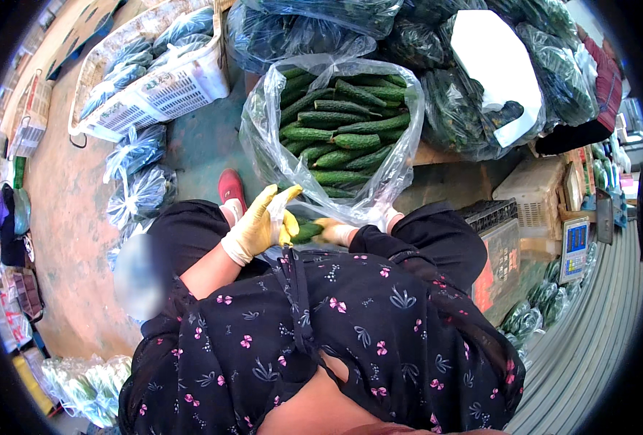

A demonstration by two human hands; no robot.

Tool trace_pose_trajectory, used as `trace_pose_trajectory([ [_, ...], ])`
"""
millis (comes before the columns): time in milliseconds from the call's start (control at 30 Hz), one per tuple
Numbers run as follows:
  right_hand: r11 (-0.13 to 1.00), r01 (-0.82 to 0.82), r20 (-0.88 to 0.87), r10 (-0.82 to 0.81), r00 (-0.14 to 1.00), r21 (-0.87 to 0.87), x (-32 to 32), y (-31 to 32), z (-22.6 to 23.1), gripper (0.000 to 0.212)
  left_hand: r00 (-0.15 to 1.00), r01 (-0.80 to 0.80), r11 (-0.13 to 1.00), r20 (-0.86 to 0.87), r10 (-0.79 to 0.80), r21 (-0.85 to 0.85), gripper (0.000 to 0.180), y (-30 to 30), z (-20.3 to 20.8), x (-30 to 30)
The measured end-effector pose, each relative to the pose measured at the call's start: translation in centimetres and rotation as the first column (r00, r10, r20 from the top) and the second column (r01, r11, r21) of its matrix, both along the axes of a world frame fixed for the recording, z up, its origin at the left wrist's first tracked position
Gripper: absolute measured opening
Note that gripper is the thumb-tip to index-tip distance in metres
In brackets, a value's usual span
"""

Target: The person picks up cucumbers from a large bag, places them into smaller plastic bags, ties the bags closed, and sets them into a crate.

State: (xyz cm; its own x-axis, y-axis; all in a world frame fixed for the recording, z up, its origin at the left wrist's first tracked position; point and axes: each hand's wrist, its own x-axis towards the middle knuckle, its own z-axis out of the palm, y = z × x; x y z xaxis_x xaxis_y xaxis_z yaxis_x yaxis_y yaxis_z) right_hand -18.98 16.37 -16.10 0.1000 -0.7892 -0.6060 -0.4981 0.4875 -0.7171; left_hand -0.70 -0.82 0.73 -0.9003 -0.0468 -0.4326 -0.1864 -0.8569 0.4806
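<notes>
Left grip: we see the gloved left hand [258, 223] partly open, forefinger raised, lower fingers bent against the left end of a cucumber; how firmly they hold, we cannot tell.
Right grip: we see the right hand [334, 232] with its fingers closed round the cucumber's right end.
Cucumber: we find this single green cucumber [305, 233] lying crosswise between the two grips, both ends covered by fingers.
Film at the fingers: we make out something pale and translucent between the left grip's fingers, too unclear to name.
Open bag: just beyond both grips we have a clear plastic bag [258, 130] full of cucumbers [347, 134]; its lower part is hidden from us.
Filled bags: further beyond the grips and to their right, we see tied bags [445, 109] cut off above, some covered by a white sheet [499, 76].
White crate: well beyond the left grip, we have a crate [158, 109] of wrapped bundles, with dark side marks we cannot read.
Blurred patch: left of the left grip, we cannot identify a pale smear.
Printing: right of the right grip, we see pale marks on a red-and-grey crate [497, 264], too small to read.
Scale: farther right, we see a scale [574, 249] with a blue panel whose markings are illegible to us.
</notes>
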Motion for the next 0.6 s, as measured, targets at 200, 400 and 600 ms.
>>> trace_pose_trajectory([
  [200, 0.937, -0.176, -0.345, 0.280, 0.896, 0.303, -3.9, 3.4, -5.4, 0.041, 0.997, 0.073, 0.997, 0.005, -0.073, -0.033, 0.085, 0.1, 0.8, -0.6],
  [400, 0.962, -0.116, 0.275, 0.045, 0.960, 0.247, -4.9, -2.9, 16.8, 0.031, 0.985, 0.173, 0.985, 0.021, -0.172, -0.020, 0.078, 0.3, 2.6, -0.5],
  [600, 0.966, 0.217, -0.657, -0.254, 0.710, -0.140, -12.3, -4.7, 8.4, 0.030, 0.978, 0.209, 0.977, 0.034, -0.207, -0.052, 0.076, 0.0, 3.0, -1.6],
])
